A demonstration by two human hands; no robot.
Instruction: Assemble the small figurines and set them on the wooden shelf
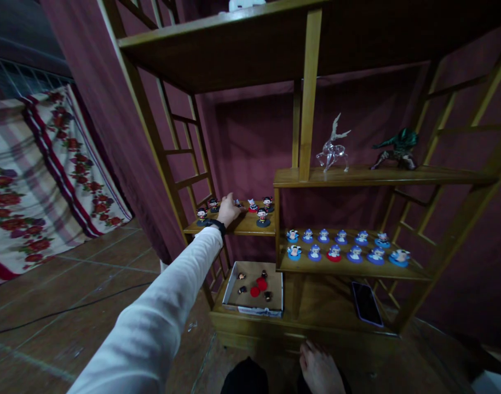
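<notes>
L hand (230,209) over L-side brown wooden shelf (250,228), fingertips by small pale figurine (238,203), part-hidden; can't tell from here if pinching. R hand (319,368) near, back up, grip unclear, R of white-walled open cardbd box (252,311).

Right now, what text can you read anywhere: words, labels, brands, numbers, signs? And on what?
None legible.
White-edged box: possible print on its front wall, too small and blurred to read.
Small figurines: too small to make out any lettering.
Phone: dark face, no text seen.
Dark wristband: no readable mark.
Hanging cloth: floral pattern and stripes, no words seen.
</notes>
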